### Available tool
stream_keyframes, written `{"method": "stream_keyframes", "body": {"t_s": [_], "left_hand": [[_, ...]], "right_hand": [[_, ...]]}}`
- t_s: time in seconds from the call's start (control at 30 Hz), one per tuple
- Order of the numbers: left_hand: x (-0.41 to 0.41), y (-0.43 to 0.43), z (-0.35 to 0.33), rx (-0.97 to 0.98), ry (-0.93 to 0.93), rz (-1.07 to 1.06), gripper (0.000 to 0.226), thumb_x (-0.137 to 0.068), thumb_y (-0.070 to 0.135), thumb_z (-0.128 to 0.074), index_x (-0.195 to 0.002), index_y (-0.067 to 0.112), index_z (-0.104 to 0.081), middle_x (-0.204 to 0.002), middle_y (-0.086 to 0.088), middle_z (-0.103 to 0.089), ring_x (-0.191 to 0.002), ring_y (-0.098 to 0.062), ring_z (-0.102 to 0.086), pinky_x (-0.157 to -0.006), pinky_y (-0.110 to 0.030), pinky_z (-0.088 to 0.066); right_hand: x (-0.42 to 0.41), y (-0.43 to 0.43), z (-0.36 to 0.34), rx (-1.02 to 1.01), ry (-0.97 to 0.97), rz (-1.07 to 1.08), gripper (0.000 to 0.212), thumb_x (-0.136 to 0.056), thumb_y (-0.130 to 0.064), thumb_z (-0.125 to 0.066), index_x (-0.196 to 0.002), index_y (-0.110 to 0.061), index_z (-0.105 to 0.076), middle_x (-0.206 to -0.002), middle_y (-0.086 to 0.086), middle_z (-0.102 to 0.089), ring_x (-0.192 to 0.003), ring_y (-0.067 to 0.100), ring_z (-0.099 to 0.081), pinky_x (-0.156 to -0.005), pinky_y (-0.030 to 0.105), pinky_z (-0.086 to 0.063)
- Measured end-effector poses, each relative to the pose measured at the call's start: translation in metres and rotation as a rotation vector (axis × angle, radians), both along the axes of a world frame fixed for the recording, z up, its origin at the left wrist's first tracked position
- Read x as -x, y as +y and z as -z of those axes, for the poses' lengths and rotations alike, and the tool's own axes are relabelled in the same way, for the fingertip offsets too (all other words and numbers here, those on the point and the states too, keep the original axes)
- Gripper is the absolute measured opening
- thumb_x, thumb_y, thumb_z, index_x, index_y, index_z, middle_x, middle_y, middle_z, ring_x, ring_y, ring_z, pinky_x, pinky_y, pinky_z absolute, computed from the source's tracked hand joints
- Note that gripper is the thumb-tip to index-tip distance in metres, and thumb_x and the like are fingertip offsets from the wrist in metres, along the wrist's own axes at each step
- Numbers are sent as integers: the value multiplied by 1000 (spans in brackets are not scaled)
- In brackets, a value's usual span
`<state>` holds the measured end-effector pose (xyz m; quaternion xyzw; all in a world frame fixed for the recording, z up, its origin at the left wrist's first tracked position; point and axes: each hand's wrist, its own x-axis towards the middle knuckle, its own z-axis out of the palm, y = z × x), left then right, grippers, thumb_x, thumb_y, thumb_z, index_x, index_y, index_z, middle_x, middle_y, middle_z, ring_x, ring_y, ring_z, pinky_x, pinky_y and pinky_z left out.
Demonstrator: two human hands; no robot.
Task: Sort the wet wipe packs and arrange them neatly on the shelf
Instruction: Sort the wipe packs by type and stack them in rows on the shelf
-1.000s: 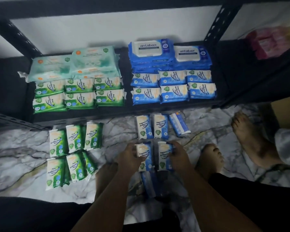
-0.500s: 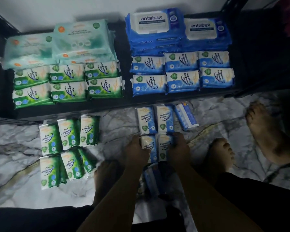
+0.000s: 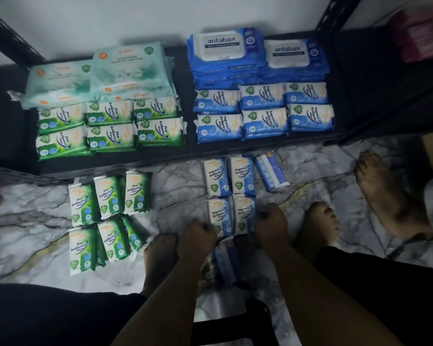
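Two small blue wipe packs lie side by side on the marble floor. My right hand grips the right pack's edge. My left hand is curled just left of and below the left pack; whether it holds anything is unclear. More blue packs sit stacked beneath my wrists. Above lie two more blue packs and a tilted one. Several green pine packs lie to the left. The black shelf carries green packs, pale green large packs, blue small packs and large blue antabax packs.
My bare feet rest on the floor beside the blue packs, one under my left arm. Another person's foot stands at the right. Pink packages sit on a neighbouring shelf at top right. Black shelf uprights frame the bay.
Both hands have drawn back toward me, leaving the two blue packs lying flat on the floor below the earlier pair. The camera has pulled back a little.
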<state>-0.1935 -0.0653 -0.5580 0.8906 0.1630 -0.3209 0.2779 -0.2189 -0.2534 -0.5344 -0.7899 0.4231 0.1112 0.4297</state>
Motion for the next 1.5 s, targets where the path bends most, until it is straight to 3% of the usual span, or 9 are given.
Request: {"method": "stream_keyframes", "body": {"t_s": [0.23, 0.43, 0.6, 0.8, 0.9, 1.03, 1.2, 1.33, 1.5], "left_hand": [[35, 4, -22, -16, 116, 176, 40, -91, 51, -52, -105, 16, -65, -107, -5, -71, -100, -26, -67, -80, -28, -50], [72, -13, -19, 41, 188, 135, 74, -75, 72, -66, -127, 19, -61, -119, -4, -69, -107, -25, -68, -87, -33, -56], [91, -31, -10, -49, 91, 129, 102, -77, 67, -73, -149, 6, -35, -133, -12, -61, -120, -33, -61, -97, -41, -52], [80, -22, -14, 52, 254, 92, 95, -53, 58, -76, -132, 10, -52, -122, -5, -65, -104, -26, -67, -80, -31, -57], [58, -14, -15, 244, 556, 59, 58, -69, 38, -86, -112, 4, -66, -100, -11, -67, -75, -23, -68, -59, -31, -59], [27, -14, -41, 510, 782, -26, 32, -87, 21, -77, -112, 6, -65, -87, -13, -65, -74, -24, -65, -63, -30, -57], [-1, -16, -47, 931, 735, -364, 62, -62, 7, -71, -123, -1, -62, -113, -24, -63, -103, -38, -61, -93, -48, -50], [-21, -22, -38, 1080, 699, -600, 77, -63, 5, -47, -139, -5, -52, -122, -26, -62, -101, -41, -65, -76, -49, -61], [-42, -35, -30, 1121, 619, -644, 60, -79, 12, -62, -138, 5, -56, -135, -25, -59, -114, -42, -62, -83, -50, -58]], "right_hand": [[23, -3, -22, 63, 32, -89, 8, -95, -12, -57, -97, -5, -61, -106, 19, -65, -103, 36, -61, -76, 27, -34], [48, -4, -28, 38, 13, -76, 15, -87, -14, -67, -98, -5, -62, -92, 8, -60, -87, 29, -59, -71, 28, -38], [53, -14, -24, 69, 2, -107, 10, -91, -14, -61, -99, -8, -61, -95, 11, -63, -87, 30, -59, -72, 31, -44], [36, -25, -26, 110, 17, -101, 12, -92, -12, -54, -100, -7, -62, -103, 19, -65, -94, 37, -60, -72, 33, -42], [22, -27, -31, 100, 8, -68, 15, -91, -9, -54, -103, -7, -62, -99, 15, -64, -90, 35, -60, -72, 33, -44], [2, -30, -38, 37, -59, -12, 20, -87, -6, -59, -107, -10, -63, -100, 15, -67, -93, 31, -62, -75, 32, -47], [-24, -45, -39, 19, -93, -21, 27, -85, -5, -63, -112, -7, -63, -99, 14, -64, -90, 28, -61, -72, 26, -40], [-46, -61, -26, 81, -29, -125, 47, -82, -12, -70, -128, -6, -60, -117, 22, -62, -109, 40, -59, -85, 36, -46], [-72, -73, 0, 274, 187, -367, 73, -88, -35, -67, -152, -23, -34, -148, 14, -34, -130, 45, -39, -102, 55, -40]]}}
